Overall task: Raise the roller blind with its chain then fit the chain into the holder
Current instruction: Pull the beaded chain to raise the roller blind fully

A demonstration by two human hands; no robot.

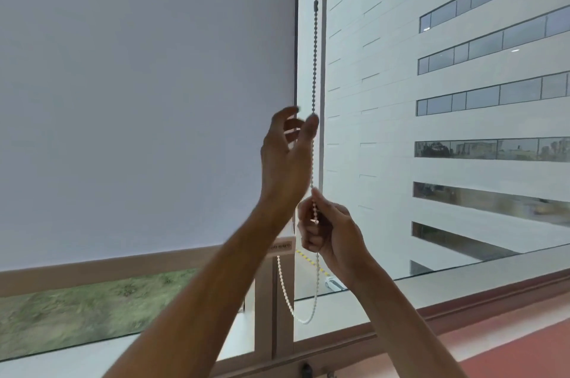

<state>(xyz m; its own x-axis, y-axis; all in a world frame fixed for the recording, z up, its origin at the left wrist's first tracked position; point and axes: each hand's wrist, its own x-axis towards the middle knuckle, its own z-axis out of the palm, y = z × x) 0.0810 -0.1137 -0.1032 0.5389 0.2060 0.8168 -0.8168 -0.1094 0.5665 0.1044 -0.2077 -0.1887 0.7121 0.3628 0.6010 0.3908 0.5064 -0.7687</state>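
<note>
The pale grey roller blind (138,100) covers the left window pane, and its bottom bar (123,266) hangs a little above the sill. A white bead chain (315,53) hangs beside the blind's right edge and loops at the bottom (303,320). My right hand (330,235) grips the chain in a fist at about the height of the bottom bar. My left hand (285,158) is raised above it, fingers loosely spread, with the thumb against the chain. A small dark fitting (305,371), probably the chain holder, sits on the frame at the bottom edge.
A vertical window post (274,309) stands behind the chain loop. The right pane (431,100) is uncovered and shows a white building outside. The sill (462,313) and a reddish ledge (509,350) run along the lower right.
</note>
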